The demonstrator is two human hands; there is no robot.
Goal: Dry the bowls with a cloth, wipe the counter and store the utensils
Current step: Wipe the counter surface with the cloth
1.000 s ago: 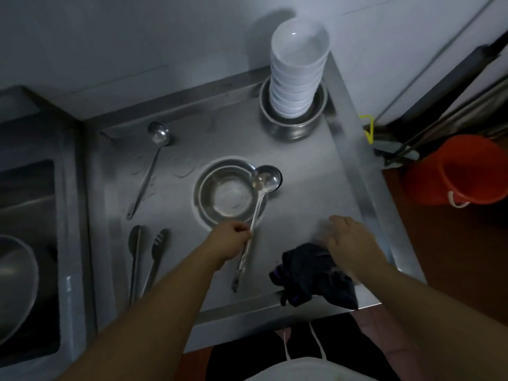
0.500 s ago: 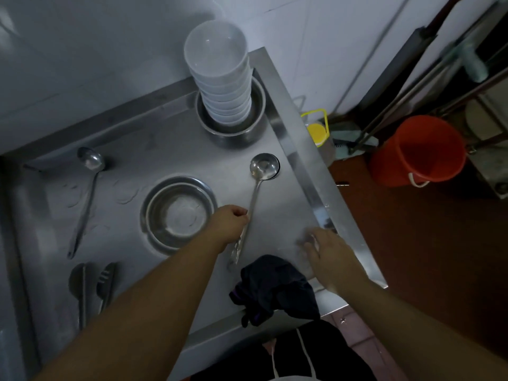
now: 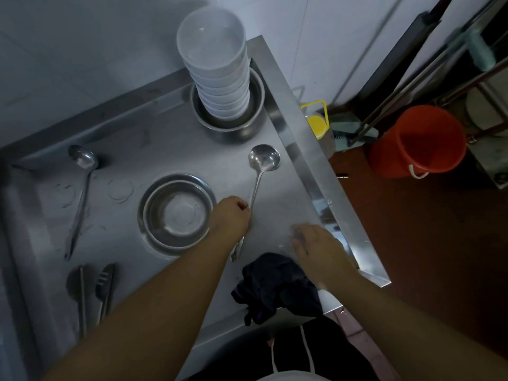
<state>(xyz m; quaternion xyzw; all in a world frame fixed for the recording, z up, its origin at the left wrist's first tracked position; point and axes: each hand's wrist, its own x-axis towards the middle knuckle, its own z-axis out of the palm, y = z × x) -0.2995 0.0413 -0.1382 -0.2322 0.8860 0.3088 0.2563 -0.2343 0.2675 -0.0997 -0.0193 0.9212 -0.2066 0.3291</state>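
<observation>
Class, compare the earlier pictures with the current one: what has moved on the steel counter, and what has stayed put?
The left hand has carried the steel ladle from over the empty steel bowl to the right, onto bare counter; its grip on the handle is unchanged. The right hand stays flat beside the dark cloth. The stack of white bowls, the second ladle and the tongs have not moved.
</observation>
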